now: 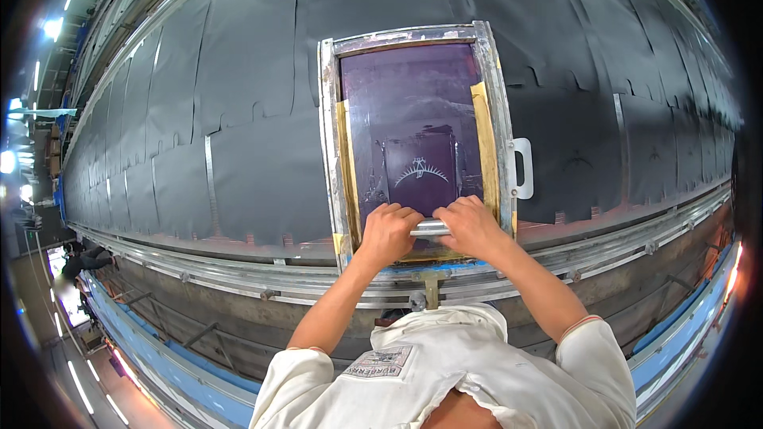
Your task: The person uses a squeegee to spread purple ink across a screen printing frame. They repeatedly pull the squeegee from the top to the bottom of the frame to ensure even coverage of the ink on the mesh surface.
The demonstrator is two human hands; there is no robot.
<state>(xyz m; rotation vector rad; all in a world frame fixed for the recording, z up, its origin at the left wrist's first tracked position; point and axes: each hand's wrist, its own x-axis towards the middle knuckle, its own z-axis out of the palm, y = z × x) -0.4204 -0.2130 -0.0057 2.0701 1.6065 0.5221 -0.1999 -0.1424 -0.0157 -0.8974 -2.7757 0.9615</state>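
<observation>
A printing screen [409, 91] with purple mesh in a worn metal frame [327, 135] lies on black fabric pieces in front of me. Near its middle, the mesh carries a pale arched emblem [421, 171] with spikes. Both hands grip a squeegee with a pale metal bar [430, 228] at the screen's near end, below the emblem. My left hand [389, 232] is closed on its left part, and my right hand [470, 227] on its right part. The fingers hide most of the squeegee, and its blade cannot be made out. Yellow tape [486, 139] lines the frame's inner sides.
A white handle [524, 168] sticks out from the frame's right side. Black fabric pieces [262, 167] cover the long table to both sides. A metal rail [230, 276] runs along its near edge, with a small clamp or bracket [431, 290] below the frame. Another person [83, 260] is far left.
</observation>
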